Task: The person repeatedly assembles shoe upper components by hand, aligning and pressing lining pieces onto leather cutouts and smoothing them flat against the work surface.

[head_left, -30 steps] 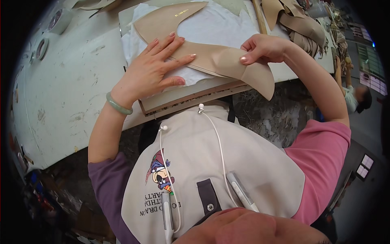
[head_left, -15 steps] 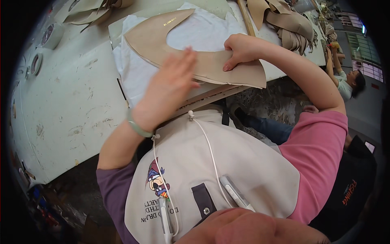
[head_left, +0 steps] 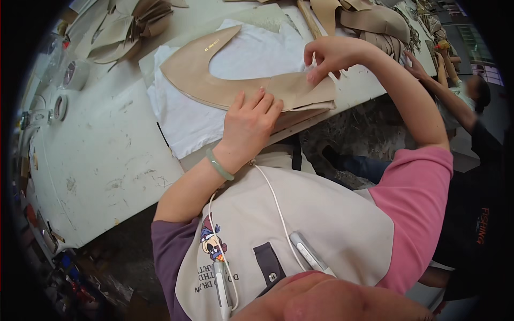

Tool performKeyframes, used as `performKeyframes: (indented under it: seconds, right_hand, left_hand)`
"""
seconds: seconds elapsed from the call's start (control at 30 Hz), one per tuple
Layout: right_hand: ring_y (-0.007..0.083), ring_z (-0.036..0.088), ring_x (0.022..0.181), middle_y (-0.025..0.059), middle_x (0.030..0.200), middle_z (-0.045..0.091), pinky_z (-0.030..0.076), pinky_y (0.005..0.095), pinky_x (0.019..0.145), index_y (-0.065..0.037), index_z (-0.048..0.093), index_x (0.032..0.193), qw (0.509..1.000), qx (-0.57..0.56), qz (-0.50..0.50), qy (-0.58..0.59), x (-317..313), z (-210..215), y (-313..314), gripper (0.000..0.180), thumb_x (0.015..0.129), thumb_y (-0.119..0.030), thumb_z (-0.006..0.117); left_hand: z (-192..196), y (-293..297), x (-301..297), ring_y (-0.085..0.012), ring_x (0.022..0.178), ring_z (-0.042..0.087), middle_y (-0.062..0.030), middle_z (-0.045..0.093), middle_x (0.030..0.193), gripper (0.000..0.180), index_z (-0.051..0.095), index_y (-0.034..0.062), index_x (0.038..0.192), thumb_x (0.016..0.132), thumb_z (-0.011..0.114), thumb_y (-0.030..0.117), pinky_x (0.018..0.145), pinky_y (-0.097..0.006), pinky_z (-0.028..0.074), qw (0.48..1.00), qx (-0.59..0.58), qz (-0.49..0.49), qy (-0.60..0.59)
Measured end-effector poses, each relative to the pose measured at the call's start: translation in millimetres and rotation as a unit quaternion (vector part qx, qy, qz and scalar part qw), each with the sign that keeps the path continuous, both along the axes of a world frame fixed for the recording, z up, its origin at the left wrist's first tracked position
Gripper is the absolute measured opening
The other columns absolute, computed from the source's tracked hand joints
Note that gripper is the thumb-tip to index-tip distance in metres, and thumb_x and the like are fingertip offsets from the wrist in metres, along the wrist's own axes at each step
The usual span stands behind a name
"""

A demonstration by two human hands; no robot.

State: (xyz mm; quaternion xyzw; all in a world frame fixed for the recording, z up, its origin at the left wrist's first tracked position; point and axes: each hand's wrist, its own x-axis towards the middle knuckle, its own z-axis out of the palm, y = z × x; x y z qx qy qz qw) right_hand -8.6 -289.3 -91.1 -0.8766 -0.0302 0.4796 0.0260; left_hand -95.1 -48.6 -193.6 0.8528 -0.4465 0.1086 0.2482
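Head cam: your curved tan piece (head_left: pixel 214 88) lies on white cloth (head_left: pixel 190 128). Looks light, bendy; I'd pinch its right end. Left hand (head_left: pixel 252 119) rests on the near edge, can't tell if gripping; right hand (head_left: pixel 336 55) has fingers loosely parted.

a workshop where sheet material is cut

a broad, scuffed white worktable (head_left: pixel 112 179) fills the left of the frame. a curved, beige, leather-like sheet (head_left: pixel 187 69) lies at upper centre, with a heap of cut beige pieces (head_left: pixel 128 32) at upper left and a second beige heap (head_left: pixel 375 24) at upper right. pale, ring-shaped tape rolls (head_left: pixel 77 74) sit at far left. pale bits fleck the dark floor (head_left: pixel 350 125) right of centre.
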Motion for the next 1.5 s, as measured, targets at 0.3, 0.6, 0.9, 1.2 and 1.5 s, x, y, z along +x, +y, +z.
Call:
performKeyframes:
  seconds: [0.3, 0.6, 0.9, 1.2, 1.5]
  right_hand:
    - [0.0167, 0.054, 0.111, 0.0060, 0.119, 0.058, 0.044, 0.0352, 0.092, -0.003, 0.052, 0.125, 0.551, 0.791, -0.258, -0.052, -57, -47, 45, 0.055, 0.082, -0.033, 0.070]
    - [0.0099, 0.058, 0.093, 0.0051, 0.098, 0.066, 0.048, 0.0264, 0.082, 0.002, 0.064, 0.102, 0.438, 0.873, -0.187, -0.106, -60, 27, 112, 0.026, 0.079, -0.004, 0.073]
    - [0.0098, 0.061, 0.085, 0.0071, 0.095, 0.066, 0.050, 0.0242, 0.074, 0.004, 0.064, 0.104, 0.507, 0.848, -0.106, -0.114, -49, 54, 115, 0.032, 0.076, -0.005, 0.076]
    - [0.0089, 0.060, 0.082, 0.0053, 0.089, 0.066, 0.050, 0.0232, 0.071, 0.003, 0.062, 0.105, 0.550, 0.816, -0.067, -0.166, -47, 59, 119, 0.033, 0.076, -0.007, 0.077]
    - [0.0113, 0.063, 0.082, 0.0080, 0.092, 0.066, 0.052, 0.0269, 0.075, 0.003, 0.060, 0.104, 0.509, 0.809, -0.046, -0.289, -48, 80, 109, 0.043, 0.073, -0.020, 0.080]
  left_hand:
    - [83, 21, 26, -0.0113, 0.093, 0.058, -0.0068, 0.062, 0.101, 0.021, 0.056, -0.0042, 0.111, 0.092, 0.056, 0.004, 0.084, -0.025, 0.046, 0.709, -0.511, -0.088, 0.478]
    - [120, 54, 26, -0.0202, 0.112, 0.055, -0.0113, 0.058, 0.117, 0.040, 0.048, -0.0034, 0.122, 0.089, 0.062, 0.014, 0.097, -0.035, 0.042, 0.663, -0.599, -0.138, 0.428]
    - [143, 80, 26, -0.0187, 0.104, 0.059, -0.0136, 0.061, 0.111, 0.036, 0.051, -0.0065, 0.118, 0.087, 0.063, 0.008, 0.094, -0.032, 0.044, 0.721, -0.548, -0.130, 0.405]
    - [153, 56, 28, -0.0130, 0.095, 0.061, -0.0084, 0.064, 0.104, 0.026, 0.054, -0.0049, 0.113, 0.091, 0.059, 0.009, 0.084, -0.026, 0.048, 0.700, -0.632, -0.011, 0.331]
    - [146, 50, 54, -0.0142, 0.087, 0.060, -0.0098, 0.065, 0.099, 0.023, 0.060, -0.0032, 0.105, 0.089, 0.061, 0.014, 0.076, -0.028, 0.049, 0.818, -0.559, 0.131, 0.028]
